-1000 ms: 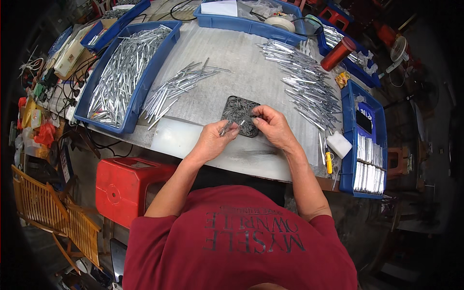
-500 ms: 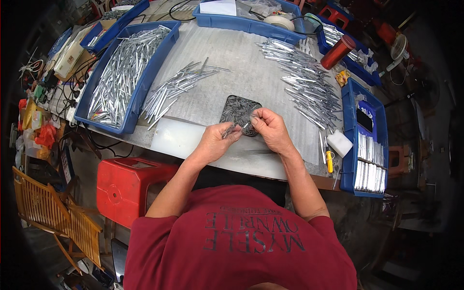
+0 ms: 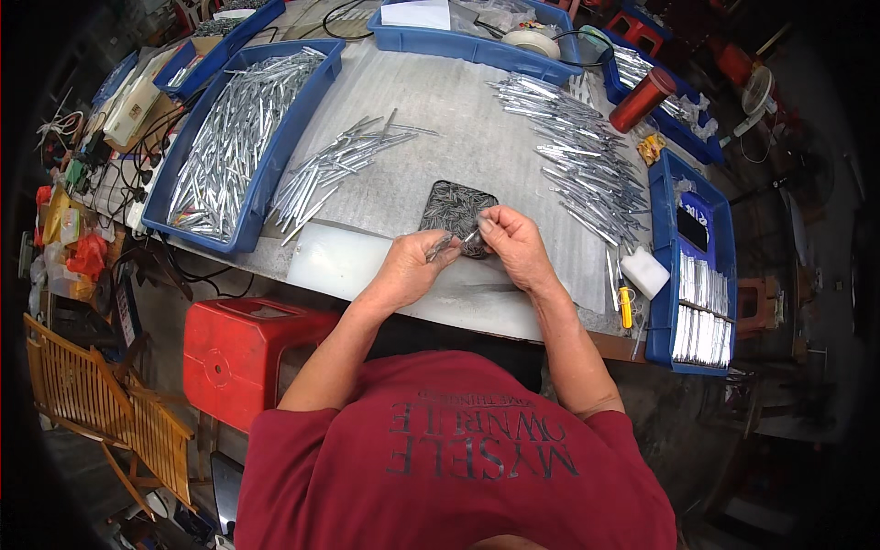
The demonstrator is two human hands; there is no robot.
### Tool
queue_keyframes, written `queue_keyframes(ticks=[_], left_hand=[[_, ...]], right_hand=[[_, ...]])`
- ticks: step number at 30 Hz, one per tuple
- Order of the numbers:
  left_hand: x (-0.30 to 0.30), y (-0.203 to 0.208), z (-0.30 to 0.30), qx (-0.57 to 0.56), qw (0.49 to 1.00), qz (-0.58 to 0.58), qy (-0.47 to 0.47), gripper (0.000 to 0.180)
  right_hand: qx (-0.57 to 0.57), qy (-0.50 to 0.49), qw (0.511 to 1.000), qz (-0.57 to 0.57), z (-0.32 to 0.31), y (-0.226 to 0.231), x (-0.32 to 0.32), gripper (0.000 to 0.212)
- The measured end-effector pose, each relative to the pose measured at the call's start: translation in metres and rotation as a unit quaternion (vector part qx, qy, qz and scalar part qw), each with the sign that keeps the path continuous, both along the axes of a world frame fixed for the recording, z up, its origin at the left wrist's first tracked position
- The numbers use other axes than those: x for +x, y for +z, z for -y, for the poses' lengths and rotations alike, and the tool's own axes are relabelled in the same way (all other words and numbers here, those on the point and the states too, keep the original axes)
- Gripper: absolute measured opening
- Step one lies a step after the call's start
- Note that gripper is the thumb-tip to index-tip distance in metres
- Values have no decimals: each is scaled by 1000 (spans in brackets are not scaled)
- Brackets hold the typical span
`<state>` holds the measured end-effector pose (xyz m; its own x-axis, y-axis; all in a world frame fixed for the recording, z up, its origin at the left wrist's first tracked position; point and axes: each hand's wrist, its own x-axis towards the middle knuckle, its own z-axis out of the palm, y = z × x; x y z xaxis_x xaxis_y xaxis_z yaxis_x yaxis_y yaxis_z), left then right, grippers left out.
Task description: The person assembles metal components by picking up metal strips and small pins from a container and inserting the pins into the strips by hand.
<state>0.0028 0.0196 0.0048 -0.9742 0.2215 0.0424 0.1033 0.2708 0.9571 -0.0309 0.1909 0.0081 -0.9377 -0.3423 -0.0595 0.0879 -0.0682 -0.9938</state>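
Close together at the table's near side, both my hands are over a small dark tray heaped with short grey metal pins. My left hand is closed around a few thin grey metal pieces that stick out past the fingertips. With thumb and forefinger pinched, my right hand holds a small silvery metal piece, its end pointing toward the left hand. The fingers partly hide what each hand holds, so its exact kind is unclear.
Loose silver metal strips lie in a left pile and a larger right pile. Blue bins stand around them. A yellow-handled screwdriver and white block lie near right. A red stool stands below the table edge.
Both hands stay nearly in place, still closed on metal pieces. The fingers have shifted only slightly, and the piles look the same.
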Motion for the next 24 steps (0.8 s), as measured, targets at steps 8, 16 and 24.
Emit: queue_keyframes(ticks=[8,16,24], left_hand=[[-1,4,2,-57,998,13,-13,9],[-5,5,14,-72,997,-26,12,17],[-24,12,78,-24,983,77,164,17]], right_hand=[[86,14,991,-99,1,-4,-1,14],[29,25,998,-47,2,-7,4,15],[64,-15,995,-72,-8,-11,6,17]])
